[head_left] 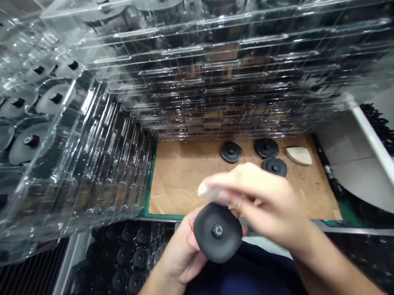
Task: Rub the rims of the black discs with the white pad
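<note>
Working on a matt black, rounded-square disc with a raised central hub (218, 231) at the bench's (350, 206) near edge, the left hand (188, 252) is gripping its side and underside, hub facing up, while the half-curled right hand (269, 201) is pinching a small, blurred whitish piece (207, 190) by its far rim; blur is hiding whether they are touching. This disc is apparently undergoing handling; three loose black hubbed discs (230, 152) are lying on a brown cardboard sheet (178, 167) near a cream, wedge-shaped piece (299, 155), finished or waiting, one cannot tell. Clear plastic trays are forming a left stack (84, 142) and a rear stack (188, 96), their top pockets holding greyish-looking discs with dark hubs (55, 97). At lower left, a glossy plastic tray (159, 239) is carrying rows of round black parts (123, 256).
</note>
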A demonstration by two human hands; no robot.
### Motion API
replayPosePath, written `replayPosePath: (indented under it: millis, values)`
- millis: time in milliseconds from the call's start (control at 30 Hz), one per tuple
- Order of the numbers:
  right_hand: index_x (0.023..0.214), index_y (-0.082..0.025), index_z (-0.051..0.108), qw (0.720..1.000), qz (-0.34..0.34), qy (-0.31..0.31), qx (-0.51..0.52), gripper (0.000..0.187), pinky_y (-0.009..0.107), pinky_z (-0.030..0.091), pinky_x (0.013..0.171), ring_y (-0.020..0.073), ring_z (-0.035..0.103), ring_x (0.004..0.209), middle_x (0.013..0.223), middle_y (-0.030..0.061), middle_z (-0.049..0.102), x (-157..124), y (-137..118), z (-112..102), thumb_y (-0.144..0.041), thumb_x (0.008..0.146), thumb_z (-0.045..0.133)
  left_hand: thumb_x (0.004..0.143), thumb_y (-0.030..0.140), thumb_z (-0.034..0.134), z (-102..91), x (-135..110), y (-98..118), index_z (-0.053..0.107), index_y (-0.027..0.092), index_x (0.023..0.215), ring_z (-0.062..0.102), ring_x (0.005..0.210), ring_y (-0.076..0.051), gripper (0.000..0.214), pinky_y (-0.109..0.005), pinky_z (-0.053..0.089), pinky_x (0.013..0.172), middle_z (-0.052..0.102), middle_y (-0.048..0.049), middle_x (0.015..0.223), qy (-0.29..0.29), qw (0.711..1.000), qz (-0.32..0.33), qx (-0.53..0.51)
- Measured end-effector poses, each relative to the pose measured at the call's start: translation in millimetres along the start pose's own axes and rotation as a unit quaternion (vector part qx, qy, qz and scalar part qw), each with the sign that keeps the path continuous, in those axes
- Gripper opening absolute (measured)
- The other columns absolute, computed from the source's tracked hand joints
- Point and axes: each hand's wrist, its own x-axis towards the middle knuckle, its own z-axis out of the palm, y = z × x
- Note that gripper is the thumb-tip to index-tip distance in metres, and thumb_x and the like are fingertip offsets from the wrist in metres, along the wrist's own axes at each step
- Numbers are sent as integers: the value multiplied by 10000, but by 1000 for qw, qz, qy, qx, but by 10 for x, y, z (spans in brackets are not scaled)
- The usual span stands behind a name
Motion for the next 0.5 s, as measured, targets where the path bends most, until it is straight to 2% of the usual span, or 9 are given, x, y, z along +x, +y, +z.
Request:
replayPosePath:
  millis: [67, 100, 167, 267, 333, 400, 467, 500]
  values:
    - [1017, -219, 676, 990, 119, 74, -15, 191, 277, 485, 701, 152, 646, 831, 958, 34, 710, -81, 179, -3, -222, 923, 510, 546, 364, 867, -28, -4, 1, 716, 222, 1023, 726, 850, -217, 520, -271, 569, 742, 756, -47, 982, -37, 998, -22, -50]
    - [1024, -223, 675, 983, 166, 82, -13, 191, 281, 505, 716, 168, 655, 879, 1007, 44, 708, -144, 269, 4, -254, 919, 519, 559, 336, 865, -37, -7, 7, 710, 233, 1038, 730, 860, -219, 514, -268, 571, 748, 757, -44, 1003, -49, 996, -30, -71]
    - [1044, -226, 674, 975, 217, 45, 13, 220, 293, 536, 741, 189, 668, 920, 1054, 55, 708, -299, 416, 37, -306, 917, 514, 569, 321, 862, -47, -13, 26, 714, 224, 1034, 731, 877, -225, 497, -261, 572, 766, 760, -47, 1010, -58, 994, -40, -84]
    - [1053, -209, 668, 967, 252, -14, 26, 243, 295, 560, 727, 190, 694, 847, 1011, 56, 729, -505, 486, 68, -328, 913, 510, 587, 317, 853, -53, -15, 50, 724, 214, 1020, 733, 868, -216, 463, -239, 569, 753, 761, -44, 997, -62, 994, -41, -75]
    - [1028, -223, 662, 968, 250, 3, 13, 206, 274, 563, 688, 184, 698, 818, 982, 37, 733, -554, 397, 17, -316, 906, 526, 590, 315, 852, -59, -11, 48, 720, 220, 1032, 733, 863, -216, 471, -247, 570, 756, 761, -43, 1003, -69, 994, -39, -75]
    - [1026, -262, 646, 975, 214, 56, -5, 162, 249, 550, 667, 177, 689, 838, 987, 10, 723, -507, 217, -89, -276, 903, 541, 571, 314, 862, -60, -3, 31, 718, 231, 1035, 734, 854, -216, 493, -258, 570, 759, 765, -43, 997, -75, 993, -48, -79]
    - [1102, -292, 611, 991, 123, 56, -20, 217, 250, 525, 671, 166, 673, 831, 984, -7, 715, -389, 11, -202, -224, 913, 531, 577, 338, 855, -52, 9, 6, 730, 214, 1007, 737, 800, -213, 465, -273, 574, 733, 774, -55, 917, -64, 995, -57, -53]
    - [1129, -293, 599, 997, 62, 26, -23, 244, 260, 506, 667, 157, 658, 796, 962, -10, 714, -317, -74, -244, -199, 923, 509, 590, 357, 844, -44, 15, -7, 735, 200, 996, 736, 774, -219, 448, -288, 577, 716, 774, -64, 872, -52, 997, -55, -30]
